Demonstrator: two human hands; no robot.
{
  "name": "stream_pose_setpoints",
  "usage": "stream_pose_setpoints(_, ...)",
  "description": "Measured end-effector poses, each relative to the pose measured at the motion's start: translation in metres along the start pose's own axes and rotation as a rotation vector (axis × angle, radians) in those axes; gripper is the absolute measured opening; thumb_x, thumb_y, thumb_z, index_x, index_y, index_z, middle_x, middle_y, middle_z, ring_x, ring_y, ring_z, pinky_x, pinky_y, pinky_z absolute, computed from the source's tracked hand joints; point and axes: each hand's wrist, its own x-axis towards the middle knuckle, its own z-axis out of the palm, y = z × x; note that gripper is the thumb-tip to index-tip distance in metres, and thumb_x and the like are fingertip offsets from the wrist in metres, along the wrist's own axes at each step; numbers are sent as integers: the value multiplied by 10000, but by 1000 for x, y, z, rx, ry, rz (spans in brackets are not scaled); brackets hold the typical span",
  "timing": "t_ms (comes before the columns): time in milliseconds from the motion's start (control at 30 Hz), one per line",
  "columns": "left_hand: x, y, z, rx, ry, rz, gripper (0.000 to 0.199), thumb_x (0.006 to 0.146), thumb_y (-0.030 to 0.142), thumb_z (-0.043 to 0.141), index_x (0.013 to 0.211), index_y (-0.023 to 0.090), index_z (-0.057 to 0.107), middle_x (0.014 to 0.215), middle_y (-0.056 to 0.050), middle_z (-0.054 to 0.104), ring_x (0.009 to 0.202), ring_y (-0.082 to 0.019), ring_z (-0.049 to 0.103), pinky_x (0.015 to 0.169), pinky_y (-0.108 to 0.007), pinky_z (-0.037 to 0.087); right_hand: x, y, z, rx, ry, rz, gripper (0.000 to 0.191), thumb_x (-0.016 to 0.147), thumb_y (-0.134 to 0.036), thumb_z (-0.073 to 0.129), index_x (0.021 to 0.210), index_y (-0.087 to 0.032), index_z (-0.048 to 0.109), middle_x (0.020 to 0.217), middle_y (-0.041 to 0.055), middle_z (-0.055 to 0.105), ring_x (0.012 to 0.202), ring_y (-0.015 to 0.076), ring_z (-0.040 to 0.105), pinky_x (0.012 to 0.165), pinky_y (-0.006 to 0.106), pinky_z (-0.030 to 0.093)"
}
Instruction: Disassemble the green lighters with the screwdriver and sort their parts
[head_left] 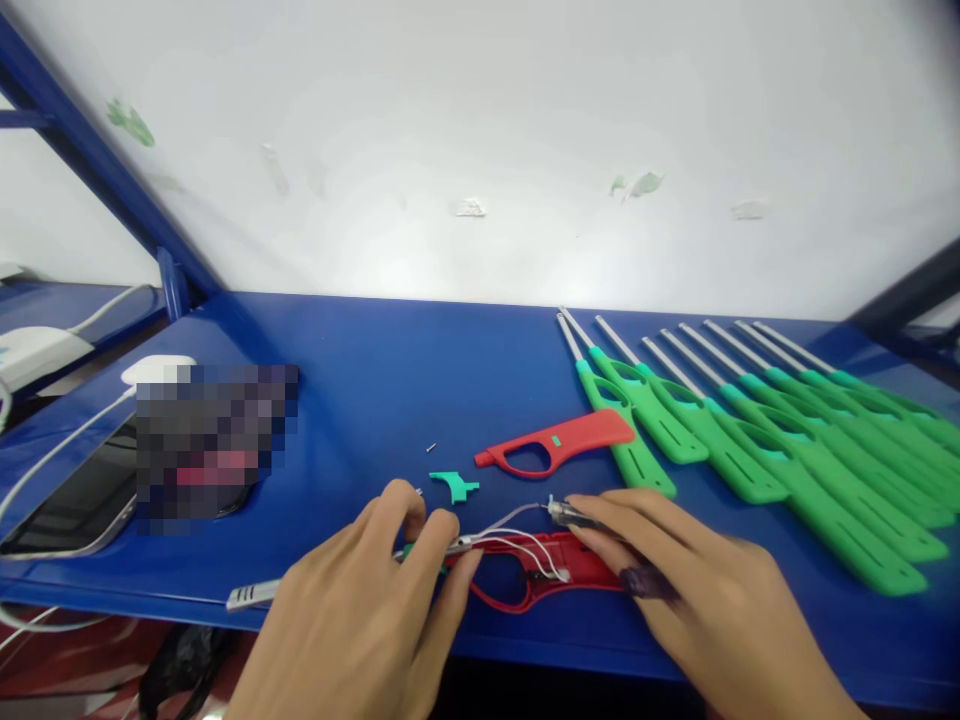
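At the front of the blue shelf lies an opened red lighter shell half [592, 562], with an oval finger opening and thin white wires [544, 548] over it. My left hand [360, 590] is closed on the lighter's metal tube [251, 595], whose slotted tip sticks out to the left. In my right hand [690, 575], a small clear fuel tank [564, 513] is pinched above the shell's right end, partly hidden by the fingers. A thin clear hose [510, 517] runs from the tank towards my left hand. Behind lie a teal trigger [454, 487] and a small screw [431, 448].
The other red shell half [592, 432] lies behind my right hand, touching a green lighter. Several green lighters [780, 440] lie in a row on the right. A phone [82, 500] and white cable [64, 445] are on the left. A white wall [480, 130] rises behind the shelf [360, 370].
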Motion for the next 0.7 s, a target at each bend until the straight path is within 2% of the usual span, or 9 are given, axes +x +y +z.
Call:
stream_pose_setpoints(167, 0, 1, -2, -4, 69, -15, 69, 1046, 218, 508, 1032, 263, 558, 919, -21, 641, 600, -214, 655, 518, -366, 518, -1, 0, 2, 17, 9, 16, 325, 1150, -248, 423, 1236, -251, 736, 1124, -6, 820, 751, 109, 810, 682, 199, 646)
stream_pose_setpoints(300, 0, 1, -6, -25, 93, -16, 57, 1016, 208, 524, 1010, 262, 540, 898, -8, 644, 625, -192, 660, 535, -336, 502, -1, 1, 2, 27, 15, 7, 309, 1139, -254, 444, 1241, -256, 736, 1123, -7, 820, 717, 106, 801, 674, 193, 645)
stream_pose_setpoints(467, 5, 5, -19, -109, 178, -108, 96, 1035, 208, 477, 965, 267, 507, 835, 17, 594, 664, -162, 624, 576, -302, 487, -3, 3, 3, 29, 7, 1, 452, 1001, -55, 433, 1250, -274, 741, 1164, -13, 819, 811, 115, 825, 699, 170, 642)
stream_pose_setpoints(567, 23, -1, -30, -152, 250, -128, 139, 1061, 231, 480, 931, 258, 523, 813, 31, 575, 661, -143, 583, 596, -295, 449, -5, 5, 7, 30, -1, 0, 471, 956, -42, 439, 1246, -262, 737, 1167, -1, 817, 816, 123, 827, 693, 171, 640)
stream_pose_setpoints(700, 79, -26, -38, -146, 315, -102, 183, 1057, 240, 495, 883, 231, 547, 782, 34, 563, 681, -144, 559, 663, -308, 440, -8, 10, 12, 11, 5, -35, 501, 958, -37, 421, 1269, -270, 736, 1182, -13, 815, 797, 112, 825, 691, 168, 637)
